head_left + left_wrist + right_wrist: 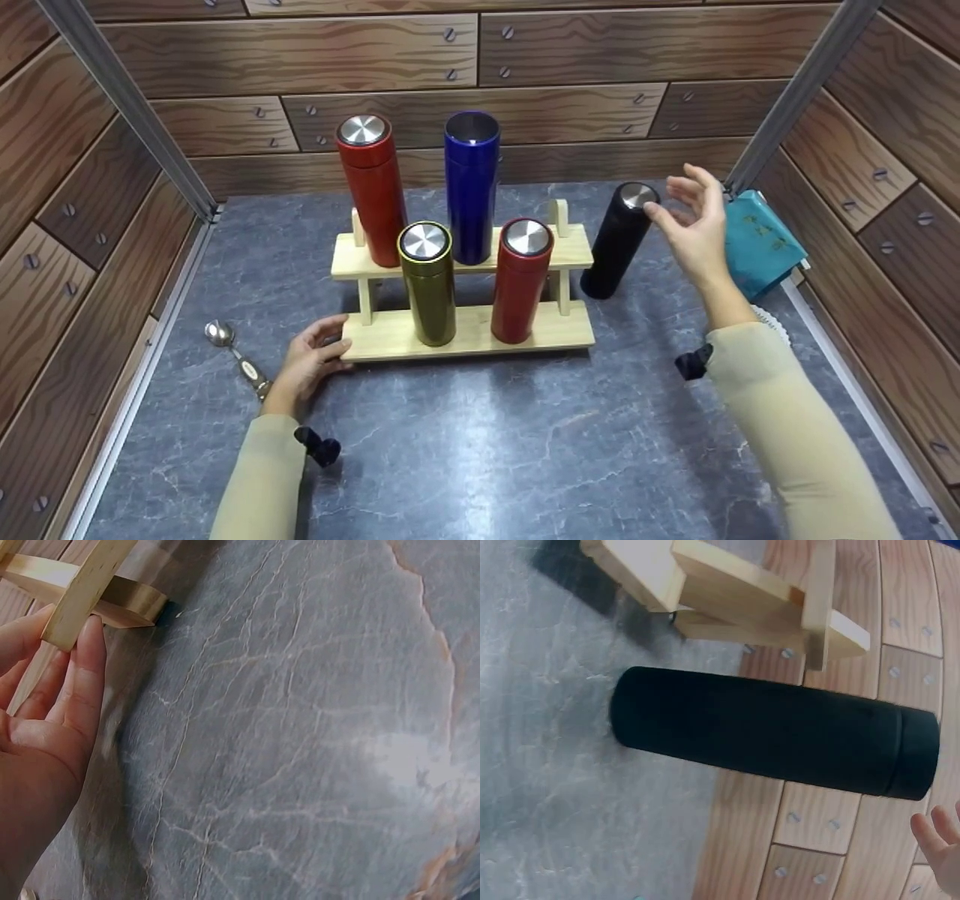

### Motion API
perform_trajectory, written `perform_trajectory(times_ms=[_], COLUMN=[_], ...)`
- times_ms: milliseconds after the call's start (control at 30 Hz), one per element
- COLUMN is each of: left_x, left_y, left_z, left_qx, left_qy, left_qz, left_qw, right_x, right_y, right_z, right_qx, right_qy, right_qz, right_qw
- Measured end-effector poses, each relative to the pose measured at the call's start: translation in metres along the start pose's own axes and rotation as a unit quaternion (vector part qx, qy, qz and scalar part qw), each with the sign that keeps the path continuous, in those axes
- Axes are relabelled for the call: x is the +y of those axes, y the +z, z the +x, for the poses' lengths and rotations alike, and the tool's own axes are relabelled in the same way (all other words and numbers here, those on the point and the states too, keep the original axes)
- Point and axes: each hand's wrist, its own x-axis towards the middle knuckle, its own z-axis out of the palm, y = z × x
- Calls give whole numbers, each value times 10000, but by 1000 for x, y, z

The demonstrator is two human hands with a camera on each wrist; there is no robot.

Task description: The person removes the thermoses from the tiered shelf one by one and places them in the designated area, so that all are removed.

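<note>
A two-tier wooden rack [465, 330] stands mid-table, bearing a tall red thermos [375, 187], a dark-topped blue thermos [471, 187], an olive-gold thermos [431, 300] and a shorter red thermos [519, 292]. My left hand [307, 360] pinches the left end of its lower board [79, 596] between thumb and fingers. To the right of the rack, a black thermos [616, 240] with a silver lid stands on the table. Beside its lid is my right hand [699, 229], fingers spread; the right wrist view shows its fingertips apart from the black thermos [765, 727].
On the left lies a spoon [251, 371] with a decorated handle. A teal packet [761, 244] sits at the right edge, with a white lacy-edged item [774, 322] partly behind the right sleeve. Wood-patterned walls enclose the grey marbled table [480, 450].
</note>
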Motion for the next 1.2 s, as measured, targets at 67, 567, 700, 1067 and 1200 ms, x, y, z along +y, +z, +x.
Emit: perform_trajectory(times_ms=[67, 567, 700, 1067, 1200], left_x=[0, 1, 1, 1, 1], left_y=[0, 0, 0, 1, 2], left_z=[0, 0, 0, 0, 0], left_qx=[-16, -20, -15, 4, -4], left_qy=[10, 31, 12, 55, 31], left_qz=[-6, 1, -28, -85, -158], left_qw=[10000, 10000, 10000, 9999, 9999], right_x=[-1, -46, -42, -45, -50], right_y=[2, 35, 43, 69, 79], right_z=[2, 2, 7, 16, 18], right_qx=[-42, -626, -745, -1081, -1137], right_qy=[-119, -469, -481, -548, -552], right_qz=[65, 408, 572, 861, 946], right_qw=[9999, 9961, 9944, 9889, 9875])
